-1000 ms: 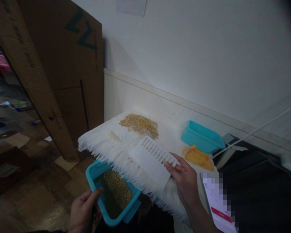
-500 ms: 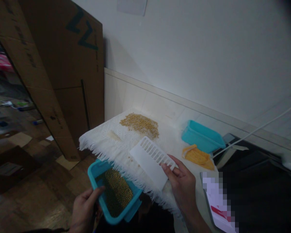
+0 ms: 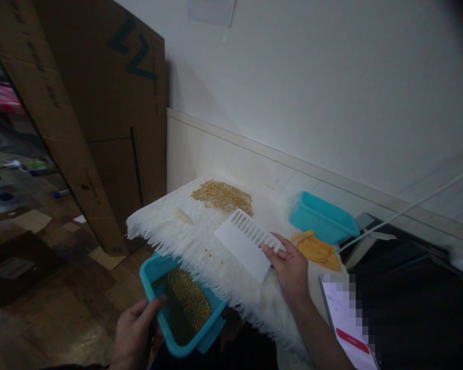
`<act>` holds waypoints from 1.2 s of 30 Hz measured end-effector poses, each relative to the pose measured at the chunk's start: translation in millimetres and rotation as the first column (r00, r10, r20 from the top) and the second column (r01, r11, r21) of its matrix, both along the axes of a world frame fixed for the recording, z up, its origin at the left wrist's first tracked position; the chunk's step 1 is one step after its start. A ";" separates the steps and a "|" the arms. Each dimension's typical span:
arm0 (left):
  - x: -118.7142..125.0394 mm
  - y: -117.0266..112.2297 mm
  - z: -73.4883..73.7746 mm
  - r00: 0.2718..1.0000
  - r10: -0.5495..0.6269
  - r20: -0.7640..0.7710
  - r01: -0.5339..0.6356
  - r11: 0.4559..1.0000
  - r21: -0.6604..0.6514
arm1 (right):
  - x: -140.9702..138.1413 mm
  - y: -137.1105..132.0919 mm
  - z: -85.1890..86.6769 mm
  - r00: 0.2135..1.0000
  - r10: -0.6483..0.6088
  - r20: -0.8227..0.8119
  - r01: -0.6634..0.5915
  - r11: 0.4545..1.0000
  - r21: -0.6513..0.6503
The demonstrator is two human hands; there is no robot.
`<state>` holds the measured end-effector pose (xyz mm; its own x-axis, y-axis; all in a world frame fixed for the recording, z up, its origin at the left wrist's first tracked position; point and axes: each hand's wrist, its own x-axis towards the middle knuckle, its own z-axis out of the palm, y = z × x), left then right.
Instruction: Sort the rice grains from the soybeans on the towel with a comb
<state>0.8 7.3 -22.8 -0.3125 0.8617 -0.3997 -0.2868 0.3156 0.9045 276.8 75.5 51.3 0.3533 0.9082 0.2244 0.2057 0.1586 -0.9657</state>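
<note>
The slotted white plate [image 3: 237, 249] sits above the fringed cloth [image 3: 150, 221], long axis angling leftward from the grip toward the soybean pile [image 3: 220, 196]. The right hand [image 3: 293, 267] — nearer the pile — pinches its right end; the left hand [image 3: 137, 326] clamps the turquoise bin [image 3: 180, 351].

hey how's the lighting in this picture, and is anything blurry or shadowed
Head view: dim overall, with a soft shadow on the wall beside the cardboard box; head view: floor clutter at far left looks smeared, while the slots in the white plate stay readable; head view: the top right corner goes black.
</note>
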 end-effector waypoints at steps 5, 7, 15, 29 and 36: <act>-1.2 0.7 -4.7 1.000 0.008 0.000 -0.008 1.000 -0.011 | 1.1 -6.0 9.0 1.000 -0.011 0.007 0.011 0.999 0.032; -2.7 0.7 -6.2 1.000 -0.003 -0.013 0.003 1.000 -0.005 | -6.2 -13.1 12.8 1.000 -0.011 0.021 0.011 1.000 0.027; -3.1 1.7 -3.0 0.999 -0.022 -0.024 0.022 1.000 0.006 | -45.3 -32.5 12.2 0.970 -0.015 0.242 0.002 0.999 0.054; 0.4 -2.5 0.2 0.999 -0.047 0.007 0.047 0.999 0.000 | -59.6 -53.0 6.8 0.732 -0.186 0.656 0.050 0.974 0.220; -0.9 -1.6 -4.1 0.999 -0.053 -0.005 0.053 0.999 0.002 | -56.8 -68.9 2.0 0.618 -0.182 0.765 -0.200 0.904 0.377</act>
